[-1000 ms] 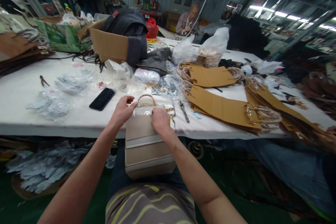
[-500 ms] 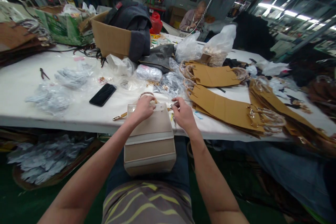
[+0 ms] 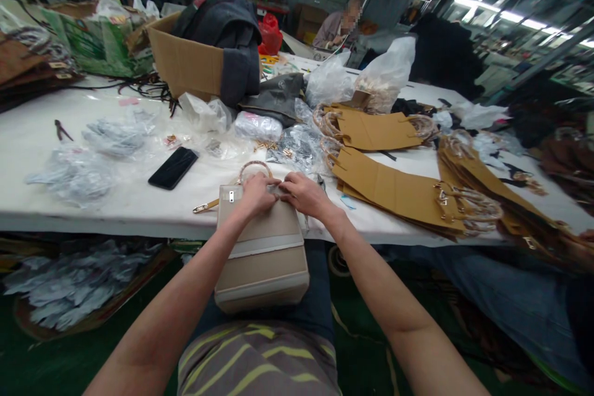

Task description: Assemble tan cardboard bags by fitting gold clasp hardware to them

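A beige handbag (image 3: 262, 247) with a pale band across it leans between my lap and the table edge. Its looped handle (image 3: 254, 164) is partly wrapped in clear film, and a small metal fitting (image 3: 231, 197) shows at its upper left. My left hand (image 3: 260, 193) is closed at the bag's top edge, fingers curled over the flap. Right beside it, my right hand (image 3: 304, 195) pinches at the same edge; whatever is between those fingertips is too small to make out. A tan strap with a metal end (image 3: 205, 206) sticks out to the left.
Left of the bag lie a black phone (image 3: 173, 167), pliers (image 3: 62, 130) and plastic-wrapped bundles (image 3: 74, 176). Stacked mustard bag panels (image 3: 394, 189) cover the right side. A cardboard box (image 3: 185, 65) with dark fabric stands behind. Across the table sits a person (image 3: 331, 30).
My right hand has moved left, from beside the bag onto its top edge, meeting my left hand. The left hand has shifted slightly along the flap. The view has turned slightly.
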`<state>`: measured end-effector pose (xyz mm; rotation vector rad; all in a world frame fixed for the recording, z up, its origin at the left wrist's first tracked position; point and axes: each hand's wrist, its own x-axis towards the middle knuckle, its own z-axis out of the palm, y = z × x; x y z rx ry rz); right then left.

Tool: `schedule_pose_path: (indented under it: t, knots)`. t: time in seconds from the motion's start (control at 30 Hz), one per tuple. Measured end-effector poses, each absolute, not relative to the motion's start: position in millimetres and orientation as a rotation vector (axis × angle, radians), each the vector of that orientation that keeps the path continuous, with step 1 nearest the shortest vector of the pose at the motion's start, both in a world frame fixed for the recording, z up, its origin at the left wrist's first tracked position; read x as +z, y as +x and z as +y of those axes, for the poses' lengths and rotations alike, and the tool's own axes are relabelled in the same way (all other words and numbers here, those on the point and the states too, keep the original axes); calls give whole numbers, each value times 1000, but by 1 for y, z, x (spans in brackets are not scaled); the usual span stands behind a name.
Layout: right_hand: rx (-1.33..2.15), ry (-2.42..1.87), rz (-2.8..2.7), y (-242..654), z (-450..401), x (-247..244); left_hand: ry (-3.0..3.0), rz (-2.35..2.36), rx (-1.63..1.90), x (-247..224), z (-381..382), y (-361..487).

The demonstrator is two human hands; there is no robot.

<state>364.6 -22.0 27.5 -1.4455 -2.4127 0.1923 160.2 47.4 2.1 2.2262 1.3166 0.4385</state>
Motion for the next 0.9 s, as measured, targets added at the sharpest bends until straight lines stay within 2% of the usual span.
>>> schedule_pose_path:
  t: [0.27, 0.9]
  knots:
    - [205, -1569, -2324, 355, -32, 20, 2194, 1293, 434, 1, 49, 163]
    - [251, -1513, -2284, 354, -30, 22, 2204, 1273, 363, 1, 51, 161]
